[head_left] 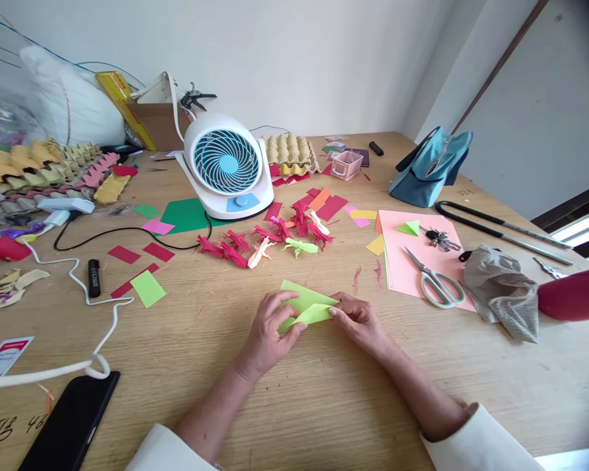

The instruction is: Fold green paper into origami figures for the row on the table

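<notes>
A lime-green sheet of paper (304, 302), partly folded with one flap raised, is held over the table between both hands. My left hand (271, 327) grips its left side, thumb at the lower edge and fingers over the top. At the right corner, my right hand (358, 320) pinches the paper between thumb and fingers. Beyond the hands lie several folded paper figures: red ones (233, 248), a pale pink one (260, 253) and a light green one (300, 246).
A white and blue fan (228, 163) stands behind the figures. To the right are pink paper (397, 261), scissors (434, 280), keys (442, 239), a grey cloth (500, 288) and a blue bag (430, 169). A black marker (93, 278), white cable (78, 275) and phone (71, 422) lie left.
</notes>
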`<state>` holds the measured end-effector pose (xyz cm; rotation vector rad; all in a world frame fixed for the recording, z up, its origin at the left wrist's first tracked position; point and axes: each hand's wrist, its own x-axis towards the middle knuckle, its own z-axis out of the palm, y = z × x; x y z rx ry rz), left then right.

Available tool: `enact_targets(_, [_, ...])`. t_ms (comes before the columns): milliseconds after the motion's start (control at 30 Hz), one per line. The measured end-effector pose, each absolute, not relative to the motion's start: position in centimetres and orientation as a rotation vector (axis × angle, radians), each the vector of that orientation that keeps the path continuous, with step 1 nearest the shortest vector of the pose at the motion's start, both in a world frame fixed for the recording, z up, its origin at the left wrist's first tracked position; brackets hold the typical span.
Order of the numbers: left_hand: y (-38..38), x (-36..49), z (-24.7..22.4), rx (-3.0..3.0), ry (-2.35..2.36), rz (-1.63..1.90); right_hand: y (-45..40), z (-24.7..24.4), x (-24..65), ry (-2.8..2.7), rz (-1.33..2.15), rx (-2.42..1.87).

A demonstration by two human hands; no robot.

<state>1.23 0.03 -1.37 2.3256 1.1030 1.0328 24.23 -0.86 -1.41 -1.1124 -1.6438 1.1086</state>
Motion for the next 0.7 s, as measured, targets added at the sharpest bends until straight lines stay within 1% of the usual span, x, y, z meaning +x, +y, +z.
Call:
enact_targets(300, [0.8, 0.3, -2.0, 2.027, 1.172, 0.955, -1.2, -1.1, 24.1, -1.730, 1.090, -1.055])
enact_targets(433, [1.3, 0.0, -2.4, 1.877, 1.122, 1.040, -1.2, -1.2, 24.1, -1.726, 1.057, -1.053])
enact_targets(567, [1.5, 0.1, -2.0, 1.873, 1.091, 0.993, -1.1, -1.3, 24.0, -1.716, 1.020, -1.044])
enact_targets(700, [1.4, 0.3, -1.3, 1.836, 1.107, 1.035, -1.2, -1.5, 23.7, -1.724, 0.977, -1.060])
